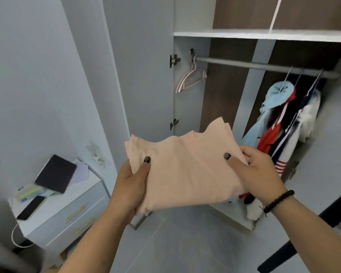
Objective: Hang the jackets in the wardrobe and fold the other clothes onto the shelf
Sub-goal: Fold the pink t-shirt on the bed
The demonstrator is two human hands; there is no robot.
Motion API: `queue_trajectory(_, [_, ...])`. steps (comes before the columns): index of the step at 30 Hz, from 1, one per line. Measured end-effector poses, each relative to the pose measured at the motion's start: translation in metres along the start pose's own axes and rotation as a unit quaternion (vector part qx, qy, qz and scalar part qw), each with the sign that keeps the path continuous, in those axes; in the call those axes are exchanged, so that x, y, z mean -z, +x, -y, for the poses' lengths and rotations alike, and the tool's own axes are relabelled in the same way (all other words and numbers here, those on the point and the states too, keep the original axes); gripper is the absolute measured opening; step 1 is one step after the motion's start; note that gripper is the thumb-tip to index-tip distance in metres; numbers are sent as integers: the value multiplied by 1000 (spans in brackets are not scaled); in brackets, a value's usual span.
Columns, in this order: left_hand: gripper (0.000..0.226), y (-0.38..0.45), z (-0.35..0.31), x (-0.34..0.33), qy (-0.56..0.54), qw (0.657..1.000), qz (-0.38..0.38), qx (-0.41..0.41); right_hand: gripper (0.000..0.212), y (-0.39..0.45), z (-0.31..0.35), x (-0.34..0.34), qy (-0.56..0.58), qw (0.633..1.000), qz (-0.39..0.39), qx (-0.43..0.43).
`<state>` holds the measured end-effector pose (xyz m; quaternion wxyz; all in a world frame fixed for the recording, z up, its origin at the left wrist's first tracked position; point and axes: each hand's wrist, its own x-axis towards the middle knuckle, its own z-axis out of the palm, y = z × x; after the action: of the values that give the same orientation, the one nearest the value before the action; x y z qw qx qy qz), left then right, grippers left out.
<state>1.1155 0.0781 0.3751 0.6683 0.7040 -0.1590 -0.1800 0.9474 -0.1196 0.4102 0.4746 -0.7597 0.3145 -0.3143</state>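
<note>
Presently, by size:

Wardrobe (189, 107): door open; rail (264, 66) with jackets (283, 123) hung at its right end and bare hangers (191, 77) at its left; white shelf (264, 35) above the rail.

Garment (185, 170): pale pink, folded to a flat pad, carried in the air before the wardrobe, well below the shelf. Judged light, soft and limp (layers likely to slide or sag if held by one edge); best borne from beneath at both short ends.

Left hand (132, 184): grips the left end, thumb on top, fingers hidden under.

Right hand (262, 174): grips the right end, thumb pressed on top.
</note>
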Motion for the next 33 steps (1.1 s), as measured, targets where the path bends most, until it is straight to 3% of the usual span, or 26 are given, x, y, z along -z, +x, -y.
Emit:
queue_trajectory(10, [10, 101, -76, -54, -17, 997, 6, -71, 6, 118, 56, 34, -100, 992, -53, 63])
queue_trajectory(24, [15, 349, -221, -131, 27, 975, 86, -202, 20, 396, 154, 58, -227, 954, -121, 153])
queue_trajectory(29, [21, 410, -256, -158, 23, 979, 104, -175, 20, 480, 191, 64, -390, 892, -98, 205])
queue_trajectory(33, [23, 457, -273, -185, 12, 981, 89, -171, 29, 556, 198, 60, -531, 820, -83, 198])
